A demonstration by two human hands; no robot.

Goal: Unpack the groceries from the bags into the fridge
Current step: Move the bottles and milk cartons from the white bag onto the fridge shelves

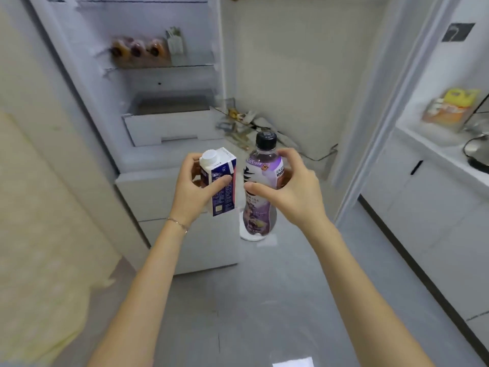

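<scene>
Holding, left hand: the left hand (197, 193) grips a small white-and-dark-blue cardboard drink carton (225, 200) with a round white screw cap; the thumb lies across the printed face and the other fingers (188, 161) curl round the far side.
Holding, right hand: the right hand (293, 192) grips a clear plastic bottle with a purple label and black cap (260, 210), its fingers (288, 154) wrapped round the upper body and the thumb on the near side.
Carton and bottle: both are upright or slightly tilted, side by side and just apart, held in the air in front of the open fridge, above the floor.
Wrist: a thin metal bracelet (177, 223) sits on the left wrist.
Fridge: a tall white fridge (158, 83) stands open; a glass shelf (158, 67) carries a row of blurred orange-and-dark wrapped packs (140, 50) with a pale carton (175, 43) beside them.
Drawer: a white drawer (169, 125) below the shelf is pulled partly out.
Door rack: a clear door rack (243, 123) holds mixed packets, too blurred to name.
Floor: glossy grey tiles (251, 300).
Right side: a white tabletop (434, 147) bears a yellow-and-orange package (452, 107) and a metal pot (476, 149).
</scene>
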